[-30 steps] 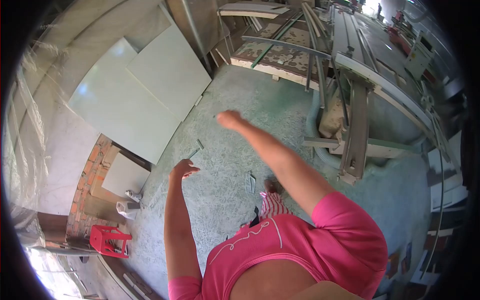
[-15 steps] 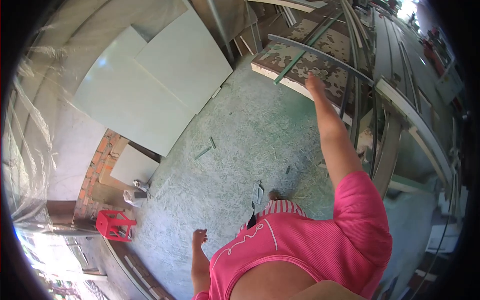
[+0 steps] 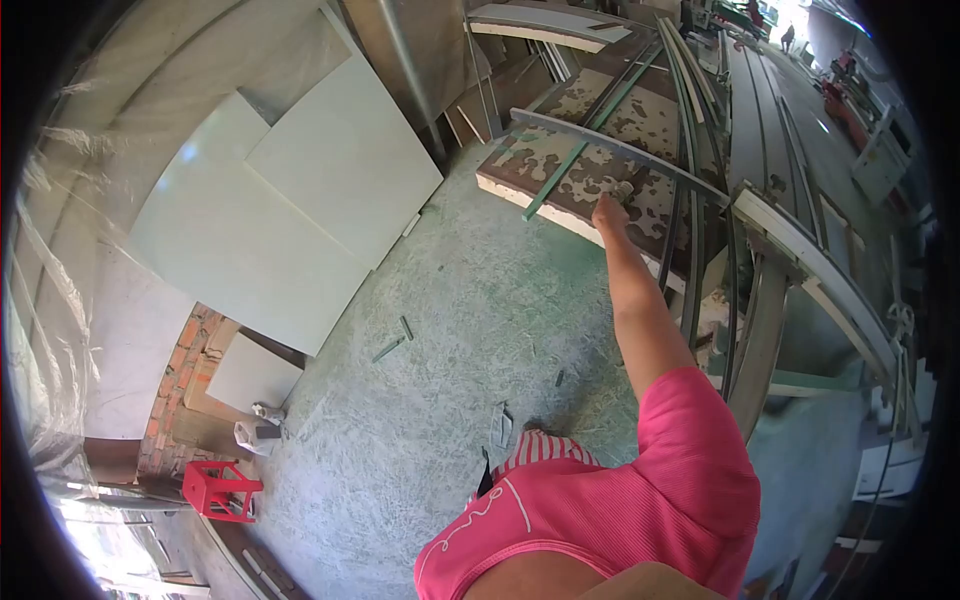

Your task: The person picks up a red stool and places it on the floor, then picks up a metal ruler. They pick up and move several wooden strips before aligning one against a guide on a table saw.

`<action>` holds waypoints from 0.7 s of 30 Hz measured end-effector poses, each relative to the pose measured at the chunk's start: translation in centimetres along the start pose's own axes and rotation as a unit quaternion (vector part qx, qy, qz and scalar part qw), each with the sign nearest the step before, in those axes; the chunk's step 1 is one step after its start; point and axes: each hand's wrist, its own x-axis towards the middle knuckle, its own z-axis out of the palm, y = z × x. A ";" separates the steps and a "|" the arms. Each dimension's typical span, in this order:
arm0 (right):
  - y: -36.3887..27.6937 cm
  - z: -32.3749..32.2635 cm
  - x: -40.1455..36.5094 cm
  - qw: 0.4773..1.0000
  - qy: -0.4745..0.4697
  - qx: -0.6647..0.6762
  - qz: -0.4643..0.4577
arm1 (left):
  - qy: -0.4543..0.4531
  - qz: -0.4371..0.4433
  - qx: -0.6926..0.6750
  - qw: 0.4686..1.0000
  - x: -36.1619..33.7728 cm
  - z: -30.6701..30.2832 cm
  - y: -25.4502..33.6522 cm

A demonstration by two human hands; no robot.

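Note:
My right hand [image 3: 608, 213] reaches out over a thick slab with a blotchy brown and cream top [image 3: 575, 185], near its front edge. The fingers are closed around something small at their tips, which I cannot make out. A green strip [image 3: 560, 182] lies across the slab to the left of the hand. Beyond the fingers, a long grey bar [image 3: 620, 148] crosses over that strip. Dark lengths of profile [image 3: 692, 230] run along the slab's right side. My left hand is out of view.
Large white panels [image 3: 300, 190] lean at the left wall. A red stool [image 3: 215, 490] stands at lower left, near a white bag [image 3: 250, 437]. Small offcuts [image 3: 390, 345] and a dustpan-like piece [image 3: 501, 425] lie on the floor. Long strips [image 3: 760, 110] are stacked at upper right.
The view has shifted, so the slab appears lower and further left. My right hand remains over the slab's front part. My left hand, visible earlier at lower left, has left the view.

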 end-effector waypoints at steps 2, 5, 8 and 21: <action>0.6 -0.2 -1.0 1.000 0.016 0.016 0.006 | 0.010 0.004 -0.005 1.000 -2.0 0.0 -1.3; 1.8 -0.1 -1.7 0.999 0.035 0.035 0.012 | 0.026 0.011 -0.015 0.999 -5.0 0.0 0.0; 1.3 -0.1 -4.3 0.993 0.062 0.100 0.007 | 0.073 -0.084 -0.166 0.980 -6.4 -0.7 4.3; -9.7 1.7 -33.6 0.761 0.046 0.615 -0.201 | 0.035 -0.003 -0.104 0.994 -7.5 -1.8 -1.7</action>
